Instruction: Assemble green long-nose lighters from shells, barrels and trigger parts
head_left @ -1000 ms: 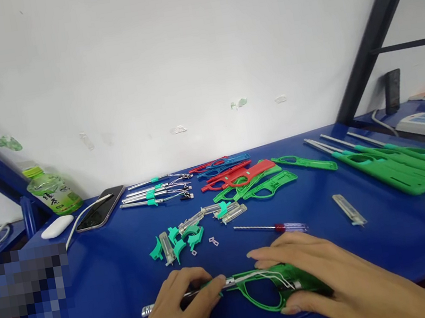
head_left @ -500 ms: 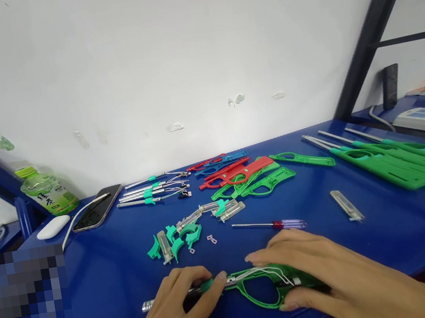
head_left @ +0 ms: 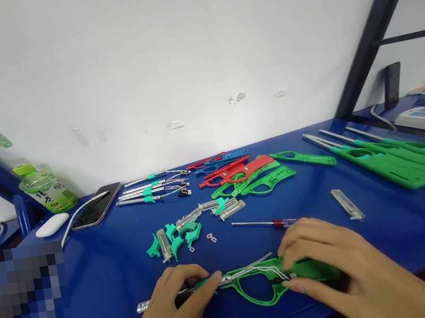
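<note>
My left hand (head_left: 175,307) pinches the metal lighter tube (head_left: 143,306), whose silver tip sticks out to the left. The tube's inner end lies at the narrow front of an open green lighter shell half (head_left: 319,267). White wires (head_left: 262,267) run from the tube above the trigger loop to a small dark part (head_left: 283,279) in the shell. My right hand (head_left: 345,261) curls around the handle of this shell, its thumb and fingertips close to the dark part. What the fingertips touch there is partly hidden.
Beyond my hands lie a screwdriver (head_left: 255,223), clear fuel tanks (head_left: 190,219) and teal triggers (head_left: 192,232). Tube assemblies (head_left: 143,192) and loose shells (head_left: 254,167) lie farther back. Finished-looking green lighters (head_left: 403,166) lie right; a phone (head_left: 97,207) and bottle (head_left: 47,190) stand left.
My right hand has shifted right along the shell, and its fingers are more bent. More wire shows, with one strand now sticking up above the shell. The tube has slid slightly left.
</note>
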### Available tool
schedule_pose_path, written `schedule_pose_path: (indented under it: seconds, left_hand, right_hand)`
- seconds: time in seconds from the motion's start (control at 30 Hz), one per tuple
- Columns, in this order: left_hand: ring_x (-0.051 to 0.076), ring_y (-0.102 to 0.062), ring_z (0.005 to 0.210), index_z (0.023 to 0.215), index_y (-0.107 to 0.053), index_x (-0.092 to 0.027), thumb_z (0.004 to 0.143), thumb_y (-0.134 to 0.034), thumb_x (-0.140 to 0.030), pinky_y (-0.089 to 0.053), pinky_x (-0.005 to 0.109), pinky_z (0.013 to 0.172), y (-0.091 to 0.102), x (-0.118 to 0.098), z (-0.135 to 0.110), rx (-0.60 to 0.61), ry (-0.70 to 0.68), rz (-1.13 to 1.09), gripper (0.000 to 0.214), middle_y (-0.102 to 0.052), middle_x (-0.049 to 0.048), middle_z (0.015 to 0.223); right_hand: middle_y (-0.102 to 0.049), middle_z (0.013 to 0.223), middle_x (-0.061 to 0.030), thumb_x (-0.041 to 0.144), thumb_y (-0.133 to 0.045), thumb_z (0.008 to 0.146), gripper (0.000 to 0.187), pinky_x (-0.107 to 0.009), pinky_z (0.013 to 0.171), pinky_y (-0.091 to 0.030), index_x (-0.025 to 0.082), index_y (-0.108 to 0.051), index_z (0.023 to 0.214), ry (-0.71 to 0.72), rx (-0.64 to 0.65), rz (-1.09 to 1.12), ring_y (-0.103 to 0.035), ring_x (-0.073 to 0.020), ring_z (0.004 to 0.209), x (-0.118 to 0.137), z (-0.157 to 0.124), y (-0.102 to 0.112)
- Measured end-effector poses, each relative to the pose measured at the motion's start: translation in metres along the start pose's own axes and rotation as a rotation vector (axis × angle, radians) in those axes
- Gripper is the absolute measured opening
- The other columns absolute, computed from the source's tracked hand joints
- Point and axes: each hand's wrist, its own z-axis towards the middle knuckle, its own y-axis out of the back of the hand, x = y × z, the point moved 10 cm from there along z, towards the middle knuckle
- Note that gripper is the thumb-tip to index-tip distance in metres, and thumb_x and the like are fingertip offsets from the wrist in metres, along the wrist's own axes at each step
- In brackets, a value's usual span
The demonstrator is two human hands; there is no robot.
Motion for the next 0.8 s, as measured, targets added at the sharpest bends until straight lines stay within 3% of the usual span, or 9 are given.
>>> schedule_pose_path:
  seconds: [0.23,0.37,0.47,0.63,0.8]
  left_hand:
    - [0.011,-0.077,0.093,0.147,-0.066,-0.043,0.116,-0.043,-0.032,-0.062,0.016,0.074,0.000,-0.004,-0.002,-0.086,-0.053,0.041,0.040,-0.076,-0.0003,0.113]
    - [0.020,-0.077,0.103,0.147,-0.065,-0.039,0.115,-0.047,-0.043,-0.068,0.032,0.085,0.013,-0.010,0.006,-0.100,-0.063,0.251,0.037,-0.078,0.0002,0.119]
    - [0.025,-0.074,0.106,0.134,-0.072,-0.032,0.114,-0.049,-0.041,-0.067,0.040,0.088,0.027,-0.008,0.021,-0.132,-0.041,0.334,0.032,-0.077,0.0038,0.120]
    - [0.027,-0.068,0.095,0.119,-0.077,-0.023,0.113,-0.042,-0.029,-0.063,0.042,0.079,0.019,0.007,0.054,-0.007,-0.039,0.393,0.036,-0.074,0.0084,0.110]
    - [0.028,-0.063,0.087,0.107,-0.078,-0.024,0.109,-0.051,-0.028,-0.057,0.043,0.073,0.004,0.020,0.068,0.092,-0.035,0.440,0.028,-0.071,0.0074,0.102]
  right_hand:
    - [-0.078,0.110,0.0015,0.035,-0.069,0.108,0.009,-0.036,0.121,-0.051,0.030,-0.076,0.105,0.078,-0.008,0.013,-0.076,-0.0171,0.106,0.005,0.000,-0.002]
    - [-0.078,0.108,0.0029,0.033,-0.069,0.108,0.007,-0.034,0.120,-0.051,0.030,-0.076,0.107,0.107,-0.013,0.013,-0.075,-0.0158,0.103,0.008,0.000,-0.001]
    - [-0.077,0.107,0.0015,0.033,-0.066,0.110,0.011,-0.035,0.118,-0.052,0.028,-0.074,0.104,0.114,0.000,0.020,-0.075,-0.0163,0.101,0.009,0.001,-0.002]
    - [-0.077,0.106,0.0001,0.035,-0.064,0.111,0.014,-0.034,0.113,-0.055,0.028,-0.075,0.104,0.111,0.010,0.015,-0.075,-0.0170,0.099,0.008,0.003,-0.004]
    - [-0.077,0.107,0.0023,0.035,-0.065,0.110,0.012,-0.032,0.113,-0.055,0.029,-0.073,0.105,0.096,-0.016,0.026,-0.075,-0.0157,0.099,0.007,0.003,-0.002]
